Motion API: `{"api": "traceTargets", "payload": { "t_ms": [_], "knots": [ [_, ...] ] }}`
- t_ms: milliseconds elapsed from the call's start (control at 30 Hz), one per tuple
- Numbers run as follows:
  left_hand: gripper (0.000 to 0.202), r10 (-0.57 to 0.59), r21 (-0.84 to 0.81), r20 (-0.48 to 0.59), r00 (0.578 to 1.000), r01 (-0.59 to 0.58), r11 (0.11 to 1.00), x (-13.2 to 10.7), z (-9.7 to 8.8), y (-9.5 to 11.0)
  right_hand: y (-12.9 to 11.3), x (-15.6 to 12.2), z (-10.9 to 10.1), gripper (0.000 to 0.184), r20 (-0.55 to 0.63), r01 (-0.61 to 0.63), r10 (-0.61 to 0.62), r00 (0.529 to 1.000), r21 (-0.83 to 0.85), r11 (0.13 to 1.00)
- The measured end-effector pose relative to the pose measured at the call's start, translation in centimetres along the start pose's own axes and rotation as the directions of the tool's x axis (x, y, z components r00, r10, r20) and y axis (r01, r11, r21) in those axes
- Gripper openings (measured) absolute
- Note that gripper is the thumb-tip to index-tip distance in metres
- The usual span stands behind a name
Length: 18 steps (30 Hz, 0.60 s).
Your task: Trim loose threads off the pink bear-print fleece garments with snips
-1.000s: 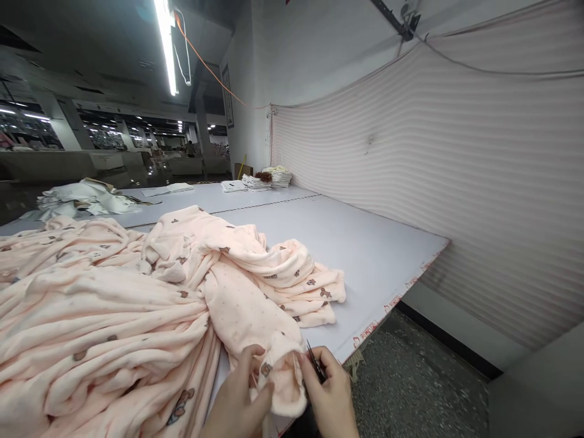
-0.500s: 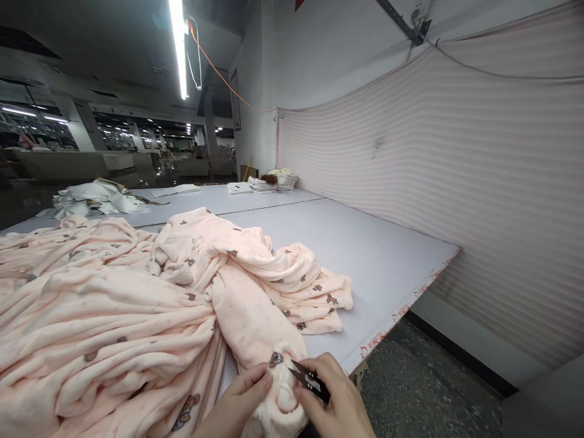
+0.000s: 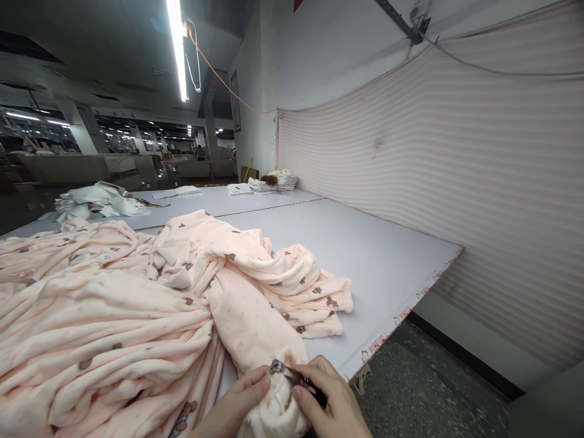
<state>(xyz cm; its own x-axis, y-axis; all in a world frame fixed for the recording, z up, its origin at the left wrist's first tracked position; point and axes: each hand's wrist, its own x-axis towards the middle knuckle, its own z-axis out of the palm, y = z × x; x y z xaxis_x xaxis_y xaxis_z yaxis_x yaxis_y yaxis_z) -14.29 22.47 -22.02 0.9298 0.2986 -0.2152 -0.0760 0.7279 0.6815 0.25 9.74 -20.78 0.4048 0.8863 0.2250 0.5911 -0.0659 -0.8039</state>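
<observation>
My left hand [image 3: 241, 398] pinches the rolled end of a pale pink fleece garment [image 3: 255, 322] printed with small brown bears. In my right hand [image 3: 335, 398] is a pair of black thread snips [image 3: 303, 384], its blades against the cloth by a grey-brown print near my left fingertips. The blades look nearly closed; their very tips are hard to make out. The cloth end bunches between both hands at the table's front edge. The rest of the garment spreads in folds to the left, joining a large heap of the same fabric [image 3: 104, 322].
A grey-white table [image 3: 374, 243] runs back to the wall, its right edge marked with red-printed tape. White cloth [image 3: 98, 199] lies at the far left. Folded stacks [image 3: 262, 185] stand at the back. A striped sheet [image 3: 433, 164] hangs along the right side.
The snips' blades have gone from spread apart to nearly closed, and have moved slightly left against the cloth. My left hand keeps its pinch, with the cloth end turned a little.
</observation>
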Motion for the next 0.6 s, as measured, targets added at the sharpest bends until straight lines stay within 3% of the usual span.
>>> {"api": "traceTargets", "payload": {
  "t_ms": [100, 233, 333, 433, 500, 600],
  "knots": [
    [0.036, 0.015, 0.025, 0.010, 1.000, -0.015, 1.000, 0.3, -0.2, -0.1, 0.3, 0.2, 0.2, 0.026, -0.004, 0.045, -0.045, 0.999, -0.031, 0.998],
    [0.041, 0.014, 0.117, 0.019, 1.000, -0.017, 0.993, 0.8, -0.6, -0.3, 1.1, 0.8, 0.4, 0.026, -0.108, 0.040, -0.029, 0.994, 0.098, 0.994],
    [0.046, 0.056, 0.333, 0.029, 0.998, -0.062, 0.941, 1.1, -0.8, -0.2, 1.6, 1.4, 0.8, 0.027, -0.184, -0.032, 0.060, 0.981, 0.148, 0.988],
    [0.044, 0.136, 0.514, 0.011, 0.991, -0.122, 0.849, 1.3, -0.8, 0.2, 2.0, 1.8, 1.1, 0.023, -0.170, -0.048, 0.065, 0.983, 0.105, 0.993],
    [0.042, 0.111, 0.462, -0.035, 0.993, -0.082, 0.883, 1.3, -0.5, 0.7, 2.1, 1.7, 1.1, 0.017, -0.175, -0.038, 0.048, 0.983, 0.060, 0.997],
    [0.039, 0.027, 0.219, -0.074, 0.997, -0.010, 0.976, 1.2, 0.4, 1.3, 2.3, 1.2, 0.9, 0.023, -0.185, 0.067, -0.069, 0.980, -0.016, 0.998]
  ]
}}
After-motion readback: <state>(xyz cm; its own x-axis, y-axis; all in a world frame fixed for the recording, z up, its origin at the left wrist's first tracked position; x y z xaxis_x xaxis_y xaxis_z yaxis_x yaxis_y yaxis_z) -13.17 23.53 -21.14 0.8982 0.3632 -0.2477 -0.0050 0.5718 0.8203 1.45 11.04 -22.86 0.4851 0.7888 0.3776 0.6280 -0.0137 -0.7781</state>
